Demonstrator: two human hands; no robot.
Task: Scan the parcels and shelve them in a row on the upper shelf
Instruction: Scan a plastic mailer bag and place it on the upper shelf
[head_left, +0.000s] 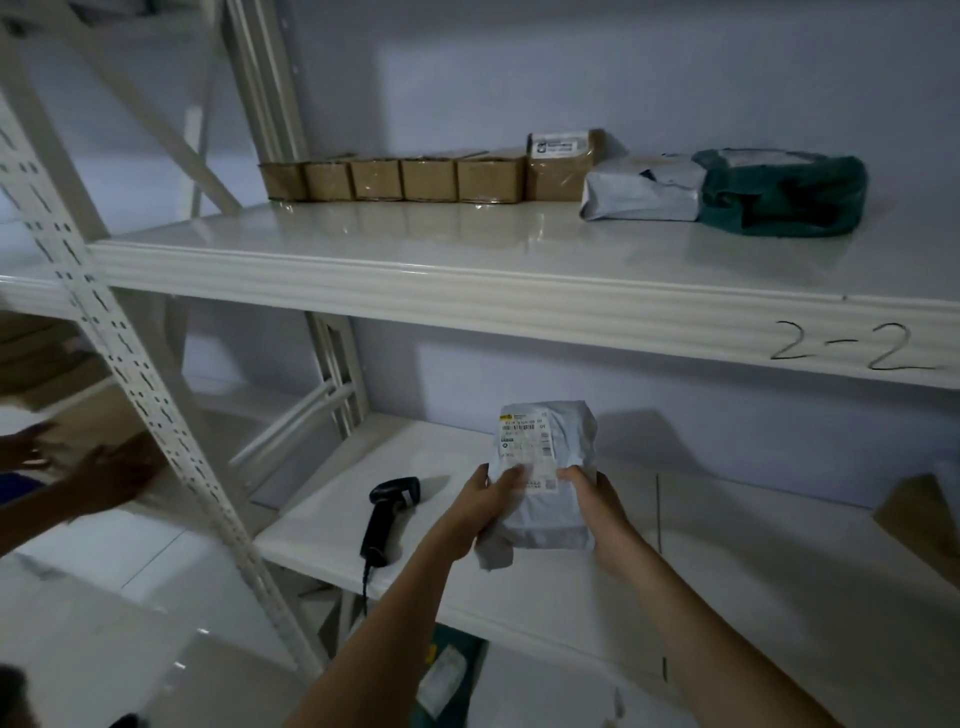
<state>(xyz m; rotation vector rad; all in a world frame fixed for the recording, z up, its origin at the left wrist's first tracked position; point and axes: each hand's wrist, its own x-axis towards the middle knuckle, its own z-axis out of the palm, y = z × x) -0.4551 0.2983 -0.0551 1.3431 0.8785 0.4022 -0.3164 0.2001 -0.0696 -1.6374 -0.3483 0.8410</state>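
Both my hands hold a grey poly-bag parcel upright above the lower shelf, its printed barcode label facing me. My left hand grips its left side with the thumb on the label; my right hand grips its right side. A black handheld scanner lies on the lower shelf to the left of my hands, its cord hanging off the front edge. On the upper shelf stands a row of several brown cardboard boxes, then a grey bag parcel and a dark green bag parcel.
The upper shelf's front rail bears a handwritten "2-2". A perforated white upright stands at left. Another person's hands reach in at the far left. A brown box corner sits at the lower shelf's right; a green parcel lies below.
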